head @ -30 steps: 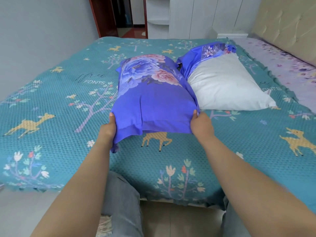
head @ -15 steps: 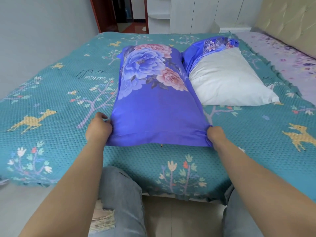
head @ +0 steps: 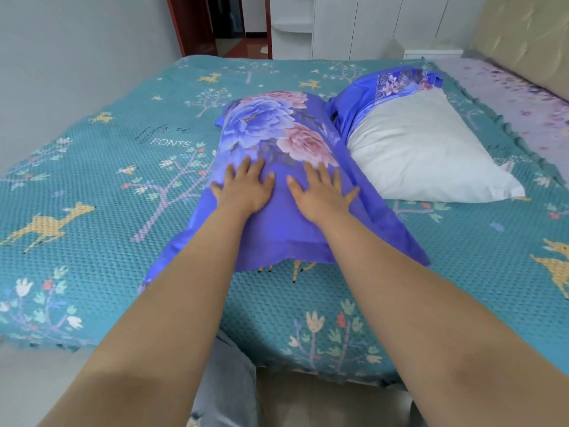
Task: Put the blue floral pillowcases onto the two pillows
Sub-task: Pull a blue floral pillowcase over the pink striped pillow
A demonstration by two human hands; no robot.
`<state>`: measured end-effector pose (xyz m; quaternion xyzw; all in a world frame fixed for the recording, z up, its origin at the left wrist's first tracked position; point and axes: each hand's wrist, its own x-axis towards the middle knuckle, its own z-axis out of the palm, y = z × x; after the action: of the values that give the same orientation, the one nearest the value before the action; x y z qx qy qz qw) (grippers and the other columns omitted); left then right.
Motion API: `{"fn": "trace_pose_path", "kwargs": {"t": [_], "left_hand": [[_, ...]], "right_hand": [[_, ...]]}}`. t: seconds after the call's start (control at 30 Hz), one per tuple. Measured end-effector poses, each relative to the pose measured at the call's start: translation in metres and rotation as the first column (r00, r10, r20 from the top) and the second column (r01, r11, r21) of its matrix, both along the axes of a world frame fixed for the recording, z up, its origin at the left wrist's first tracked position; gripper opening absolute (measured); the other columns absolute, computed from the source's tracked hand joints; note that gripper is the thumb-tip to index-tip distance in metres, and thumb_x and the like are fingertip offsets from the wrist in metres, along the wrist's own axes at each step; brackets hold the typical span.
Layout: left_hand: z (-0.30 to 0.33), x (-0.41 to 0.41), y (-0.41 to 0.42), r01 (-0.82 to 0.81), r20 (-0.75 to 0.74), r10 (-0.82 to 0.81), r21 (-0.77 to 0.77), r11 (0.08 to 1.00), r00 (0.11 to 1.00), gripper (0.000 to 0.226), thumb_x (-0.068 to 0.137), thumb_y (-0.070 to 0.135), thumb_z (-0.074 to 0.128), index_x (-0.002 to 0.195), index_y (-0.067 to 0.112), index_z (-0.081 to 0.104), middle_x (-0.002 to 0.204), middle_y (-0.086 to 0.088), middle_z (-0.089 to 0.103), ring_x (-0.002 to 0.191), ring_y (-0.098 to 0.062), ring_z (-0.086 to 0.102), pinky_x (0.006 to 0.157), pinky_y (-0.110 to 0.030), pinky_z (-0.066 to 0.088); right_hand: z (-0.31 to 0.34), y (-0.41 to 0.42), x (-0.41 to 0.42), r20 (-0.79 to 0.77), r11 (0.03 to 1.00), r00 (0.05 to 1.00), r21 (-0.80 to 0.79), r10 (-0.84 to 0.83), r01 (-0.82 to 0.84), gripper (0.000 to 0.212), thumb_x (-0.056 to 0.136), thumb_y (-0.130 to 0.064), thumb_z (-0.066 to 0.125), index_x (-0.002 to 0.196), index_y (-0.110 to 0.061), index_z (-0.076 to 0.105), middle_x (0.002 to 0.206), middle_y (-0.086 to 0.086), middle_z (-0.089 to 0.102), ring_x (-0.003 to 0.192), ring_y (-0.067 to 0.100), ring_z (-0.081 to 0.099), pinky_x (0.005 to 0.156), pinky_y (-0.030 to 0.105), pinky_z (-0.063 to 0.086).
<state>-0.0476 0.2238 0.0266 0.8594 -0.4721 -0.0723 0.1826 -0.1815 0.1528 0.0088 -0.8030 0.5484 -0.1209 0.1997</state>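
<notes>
Both hands lie flat, palms down with fingers spread, on top of the covered pillow: the left hand and the right hand sit side by side near its middle, each grip released, pressing on the cloth and holding nothing. This pillow, already inside its blue floral pillowcase, lies lengthwise on the teal bedspread, its loose open hem spread flat toward the person. Just beside it on the right lies the bare white pillow, with the second blue floral pillowcase bunched against its far end and not drawn over it. The step in hand looks like smoothing and settling the first pillow, so the task seems about half done. To do it well, the palms should sweep outward from the centre toward the long edges and corners, pushing the filling into the far corners so the flowers lie without creases; pressing straight down only would dent the stuffing. The slack hem near the person probably wants tucking or flattening, so the filling does not creep out. The right hand should take care not to drag the case sideways onto the white pillow, which touches or nearly touches it along one side.
</notes>
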Motion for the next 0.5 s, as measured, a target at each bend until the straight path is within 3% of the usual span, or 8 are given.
{"fn": "trace_pose_path", "kwargs": {"t": [0.07, 0.13, 0.2, 0.3, 0.37, 0.47, 0.5], "left_hand": [[-0.034, 0.01, 0.015, -0.096, -0.05, 0.101, 0.102, 0.99, 0.994, 0.081, 0.077, 0.083, 0.028, 0.146, 0.048, 0.003, 0.158, 0.016, -0.007, 0.145, -0.03, -0.003, 0.109, -0.064, 0.006], [-0.047, 0.015, 0.024, -0.162, -0.13, 0.17, 0.068, 0.984, 0.977, 0.094, 0.067, 0.09, 0.031, 0.145, 0.049, -0.002, 0.157, 0.015, -0.009, 0.145, -0.034, -0.001, 0.109, -0.065, 0.009], [-0.046, 0.019, 0.028, -0.261, -0.261, 0.262, 0.039, 0.964, 0.929, 0.103, 0.062, 0.091, 0.039, 0.146, 0.046, 0.0, 0.159, 0.007, -0.003, 0.144, -0.035, 0.008, 0.109, -0.062, 0.012], [-0.046, 0.039, 0.038, -0.455, -0.576, 0.371, -0.003, 0.89, 0.729, 0.115, 0.061, 0.083, 0.056, 0.148, 0.019, 0.02, 0.153, -0.012, 0.025, 0.137, -0.033, 0.032, 0.113, -0.046, 0.025], [-0.047, 0.05, 0.054, -0.517, -0.704, 0.386, 0.032, 0.855, 0.596, 0.108, 0.063, 0.075, 0.064, 0.139, 0.004, 0.039, 0.142, -0.014, 0.044, 0.127, -0.029, 0.047, 0.108, -0.038, 0.036], [-0.042, 0.056, 0.071, -0.473, -0.884, 0.241, 0.027, 0.881, 0.4, 0.09, 0.054, 0.072, 0.073, 0.117, 0.009, 0.063, 0.116, -0.008, 0.065, 0.099, -0.027, 0.066, 0.092, -0.039, 0.05], [-0.037, 0.055, 0.072, -0.473, -0.905, 0.184, -0.022, 0.881, 0.383, 0.076, 0.059, 0.066, 0.075, 0.11, 0.01, 0.066, 0.107, -0.007, 0.069, 0.089, -0.024, 0.068, 0.083, -0.036, 0.053]], "right_hand": [[-0.04, -0.004, -0.028, 0.006, 0.981, 0.988, 0.126, -0.153, 0.151, 0.09, 0.074, -0.086, 0.024, 0.148, -0.041, -0.003, 0.159, -0.008, -0.006, 0.146, 0.03, -0.001, 0.107, 0.068, 0.0], [-0.066, -0.007, -0.055, 0.118, 0.936, 0.95, 0.243, -0.29, 0.256, 0.1, 0.068, -0.089, 0.03, 0.149, -0.038, 0.001, 0.158, 0.006, 0.012, 0.141, 0.035, 0.02, 0.109, 0.063, 0.014], [-0.074, -0.006, -0.068, 0.172, 0.91, 0.925, 0.309, -0.338, 0.275, 0.105, 0.065, -0.089, 0.033, 0.149, -0.03, 0.01, 0.147, 0.014, 0.035, 0.131, 0.036, 0.038, 0.107, 0.056, 0.028], [-0.06, -0.01, -0.062, 0.399, 0.886, 0.832, 0.412, -0.384, 0.211, 0.099, 0.071, -0.074, 0.055, 0.145, -0.013, 0.028, 0.141, 0.013, 0.046, 0.126, 0.031, 0.048, 0.105, 0.044, 0.038], [-0.049, -0.018, -0.054, 0.485, 0.865, 0.761, 0.463, -0.431, 0.194, 0.093, 0.072, -0.06, 0.068, 0.14, -0.004, 0.038, 0.14, 0.013, 0.048, 0.124, 0.027, 0.05, 0.103, 0.036, 0.04], [-0.031, -0.018, -0.043, 0.55, 0.852, 0.719, 0.511, -0.425, 0.113, 0.092, 0.07, -0.059, 0.071, 0.138, -0.004, 0.042, 0.139, 0.01, 0.048, 0.124, 0.024, 0.05, 0.102, 0.029, 0.039], [-0.026, -0.017, -0.038, 0.594, 0.864, 0.697, 0.499, -0.402, 0.073, 0.085, 0.074, -0.055, 0.071, 0.138, -0.005, 0.045, 0.138, 0.007, 0.05, 0.124, 0.023, 0.05, 0.1, 0.026, 0.038]]}}
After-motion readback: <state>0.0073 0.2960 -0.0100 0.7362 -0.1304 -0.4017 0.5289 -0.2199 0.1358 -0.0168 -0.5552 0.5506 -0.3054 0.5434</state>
